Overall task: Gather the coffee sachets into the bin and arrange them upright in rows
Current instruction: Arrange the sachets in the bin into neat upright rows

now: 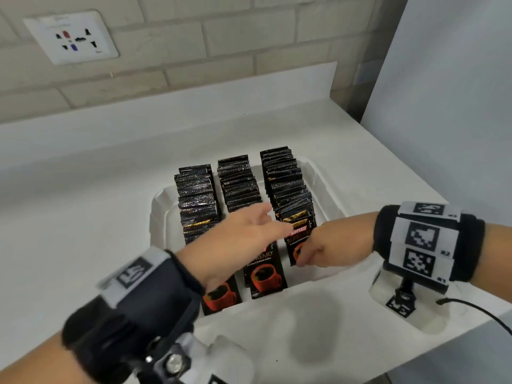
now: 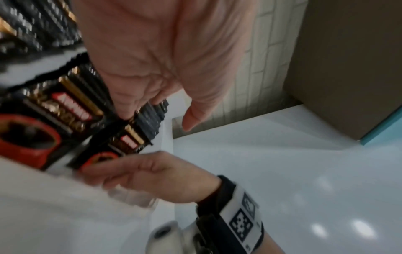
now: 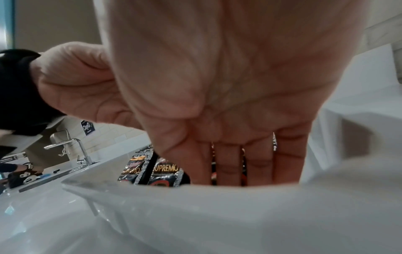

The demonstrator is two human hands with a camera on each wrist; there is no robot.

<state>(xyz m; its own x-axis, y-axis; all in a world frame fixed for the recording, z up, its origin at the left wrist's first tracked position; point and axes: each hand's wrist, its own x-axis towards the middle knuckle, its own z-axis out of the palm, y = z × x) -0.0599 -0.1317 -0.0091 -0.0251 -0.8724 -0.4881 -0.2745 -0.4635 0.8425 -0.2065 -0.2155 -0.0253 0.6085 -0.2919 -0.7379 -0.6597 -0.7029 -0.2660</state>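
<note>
A white bin point(image 1: 158, 214) on the counter holds three upright rows of black coffee sachets: left row point(image 1: 196, 200), middle row point(image 1: 238, 184), right row point(image 1: 288, 184). My left hand point(image 1: 249, 225) hovers flat over the near part of the middle row with fingers straight, reaching toward the right row; whether it touches the sachet tops is blurred. My right hand point(image 1: 307, 253) points down inside the bin's near right corner. Its straight fingers point(image 3: 234, 165) press against the front sachet point(image 1: 297, 239) of the right row. The left wrist view shows the sachets point(image 2: 71, 106) and the right hand point(image 2: 141, 173) at the bin's front.
The bin stands on a white counter point(image 1: 83, 176) against a brick wall with a socket plate point(image 1: 70, 37). A tall pale panel point(image 1: 443, 92) closes the right side. The counter's edge runs close at the lower right. A faucet point(image 3: 71, 146) and another person's hands point(image 3: 21, 170) are far left.
</note>
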